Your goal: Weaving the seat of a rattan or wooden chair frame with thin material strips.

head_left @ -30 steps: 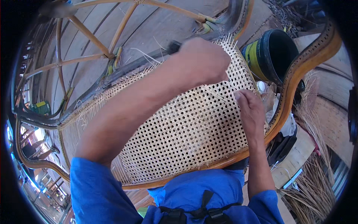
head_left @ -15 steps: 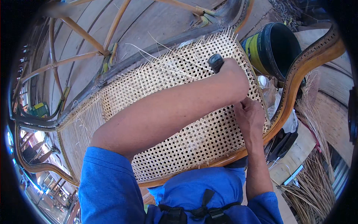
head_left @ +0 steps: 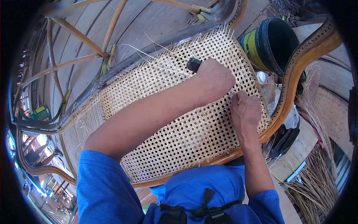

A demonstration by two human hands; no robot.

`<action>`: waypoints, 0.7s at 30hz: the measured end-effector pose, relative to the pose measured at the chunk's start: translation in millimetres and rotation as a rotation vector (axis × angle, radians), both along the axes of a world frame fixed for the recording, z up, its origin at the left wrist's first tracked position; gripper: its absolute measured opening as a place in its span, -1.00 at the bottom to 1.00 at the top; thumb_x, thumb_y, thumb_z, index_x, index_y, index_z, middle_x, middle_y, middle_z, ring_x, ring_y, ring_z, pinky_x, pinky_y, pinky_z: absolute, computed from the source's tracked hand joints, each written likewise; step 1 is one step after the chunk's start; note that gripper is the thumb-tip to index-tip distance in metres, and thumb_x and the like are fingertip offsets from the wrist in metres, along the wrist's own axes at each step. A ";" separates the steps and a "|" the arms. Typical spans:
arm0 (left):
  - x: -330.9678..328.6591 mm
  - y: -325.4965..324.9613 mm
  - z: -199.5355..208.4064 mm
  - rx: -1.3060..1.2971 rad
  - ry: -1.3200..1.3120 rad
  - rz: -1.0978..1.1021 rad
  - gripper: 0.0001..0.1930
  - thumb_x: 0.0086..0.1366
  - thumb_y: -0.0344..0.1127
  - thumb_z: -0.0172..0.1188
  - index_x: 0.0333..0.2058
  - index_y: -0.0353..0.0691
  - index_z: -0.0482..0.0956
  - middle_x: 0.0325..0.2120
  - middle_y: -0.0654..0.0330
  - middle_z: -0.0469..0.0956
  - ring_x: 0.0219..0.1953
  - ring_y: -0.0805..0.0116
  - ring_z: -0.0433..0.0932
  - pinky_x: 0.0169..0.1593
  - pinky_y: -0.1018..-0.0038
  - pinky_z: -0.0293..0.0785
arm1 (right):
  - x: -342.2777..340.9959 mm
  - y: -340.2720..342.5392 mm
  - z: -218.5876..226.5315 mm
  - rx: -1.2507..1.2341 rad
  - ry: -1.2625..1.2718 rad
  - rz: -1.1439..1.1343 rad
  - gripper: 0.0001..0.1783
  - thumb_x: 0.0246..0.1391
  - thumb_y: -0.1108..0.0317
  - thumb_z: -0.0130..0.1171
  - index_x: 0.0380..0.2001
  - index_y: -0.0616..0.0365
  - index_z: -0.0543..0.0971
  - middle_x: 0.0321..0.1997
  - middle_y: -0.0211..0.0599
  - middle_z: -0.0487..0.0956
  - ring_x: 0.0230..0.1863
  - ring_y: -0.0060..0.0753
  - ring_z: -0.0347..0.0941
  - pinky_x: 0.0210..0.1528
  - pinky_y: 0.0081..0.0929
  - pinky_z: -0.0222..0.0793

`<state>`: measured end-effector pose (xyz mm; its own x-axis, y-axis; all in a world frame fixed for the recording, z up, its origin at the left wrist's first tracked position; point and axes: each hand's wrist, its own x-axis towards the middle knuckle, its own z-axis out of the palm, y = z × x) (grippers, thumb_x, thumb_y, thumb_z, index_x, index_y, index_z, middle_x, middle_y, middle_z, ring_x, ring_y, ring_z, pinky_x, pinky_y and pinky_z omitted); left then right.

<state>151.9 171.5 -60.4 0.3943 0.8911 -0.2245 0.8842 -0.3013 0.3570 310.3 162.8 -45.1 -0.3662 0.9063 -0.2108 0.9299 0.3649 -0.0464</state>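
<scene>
A pale woven cane panel with open holes fills the curved wooden frame before me. My left hand is closed around a black-handled tool over the panel's right half. Only the tool's dark end shows past the thumb side; its working end is hidden. Just below and to the right, my right hand rests on the weave near the panel's right edge, its fingers curled shut. Whatever it pinches, if anything, is out of sight. Loose cane strands stick up along the far edge.
A black bucket with a yellow-green band stands beyond the panel's right edge. Bundled cane strips lie at lower right. Another cane-pole frame stands at the upper left. A white plastic bag sits behind the curved frame.
My left hand has shifted left and slightly away from me, the black-handled tool with it. The gap to my right hand has widened. The right hand has moved slightly.
</scene>
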 end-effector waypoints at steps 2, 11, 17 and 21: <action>1.9 5.5 2.4 -0.029 -0.020 0.039 -0.82 0.03 -0.28 0.10 -0.55 -0.21 0.62 -0.57 0.14 0.60 -0.48 0.19 0.61 -0.47 0.30 0.49 | 0.2 2.8 0.6 -0.048 0.042 0.012 -0.83 0.01 0.29 0.10 -0.43 0.17 0.53 -0.49 0.01 0.48 -0.40 0.05 0.43 -0.32 -0.09 0.33; -39.9 5.0 7.3 -0.150 0.073 0.197 -0.65 0.15 -0.03 0.08 -0.47 -0.23 0.63 -0.47 0.10 0.61 -0.38 0.15 0.61 -0.32 0.24 0.52 | 16.5 13.8 -4.6 0.059 0.320 0.334 -0.89 -0.01 0.44 0.07 -0.35 0.12 0.50 -0.36 -0.20 0.47 -0.30 -0.08 0.41 -0.25 -0.22 0.35; -49.4 -3.4 4.2 -0.203 0.102 0.284 -0.60 0.17 -0.01 0.02 -0.46 -0.26 0.62 -0.46 0.06 0.61 -0.39 0.13 0.61 -0.31 0.23 0.52 | 17.2 15.9 -11.6 0.067 0.224 0.305 -0.89 0.01 0.33 0.12 -0.43 0.13 0.49 -0.39 -0.19 0.47 -0.30 -0.09 0.41 -0.26 -0.20 0.33; -61.7 -1.6 7.7 -0.317 0.159 0.371 -0.60 0.16 0.00 0.04 -0.48 -0.25 0.63 -0.48 0.06 0.61 -0.40 0.11 0.61 -0.32 0.23 0.52 | 8.9 19.5 -0.7 -0.024 0.136 0.222 -0.87 0.06 0.30 0.08 -0.45 0.12 0.48 -0.43 -0.18 0.46 -0.31 -0.06 0.41 -0.28 -0.19 0.33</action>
